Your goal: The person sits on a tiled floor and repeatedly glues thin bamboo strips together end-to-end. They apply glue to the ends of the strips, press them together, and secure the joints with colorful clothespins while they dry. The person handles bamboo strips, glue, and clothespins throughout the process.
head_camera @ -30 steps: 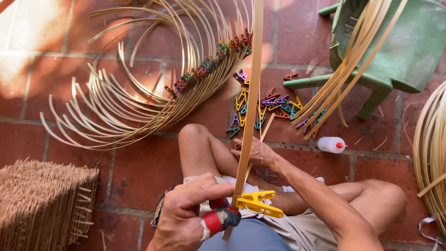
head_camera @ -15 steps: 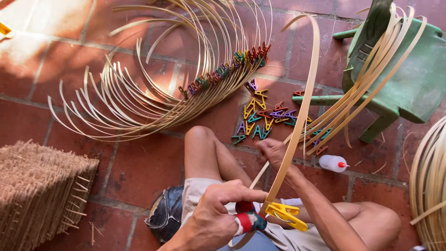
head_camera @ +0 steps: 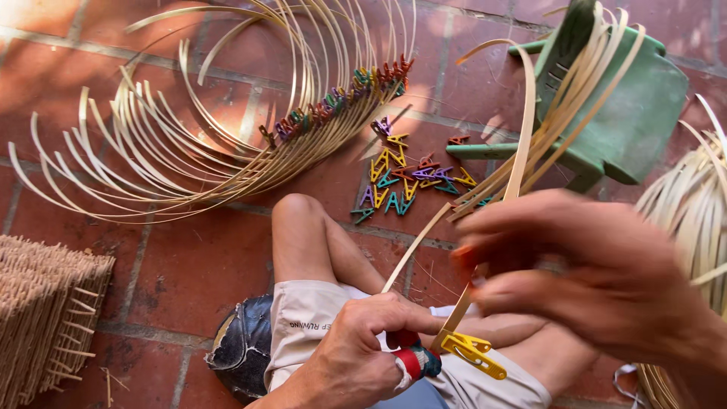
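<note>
A cane strip (head_camera: 522, 144) with a yellow clip (head_camera: 473, 354) is gripped by closed left hand (head_camera: 363, 344) and pinched by right hand (head_camera: 598, 273), loose clips (head_camera: 405, 178) lying unused far off.

clips (head_camera: 401, 178) on floor (head_camera: 189, 257), stool (head_camera: 621, 113) right

Sunlit red brick floor (head_camera: 174, 257) with pale mortar joints; a green plastic chair (head_camera: 628, 121) stands tilted at upper right.
</note>
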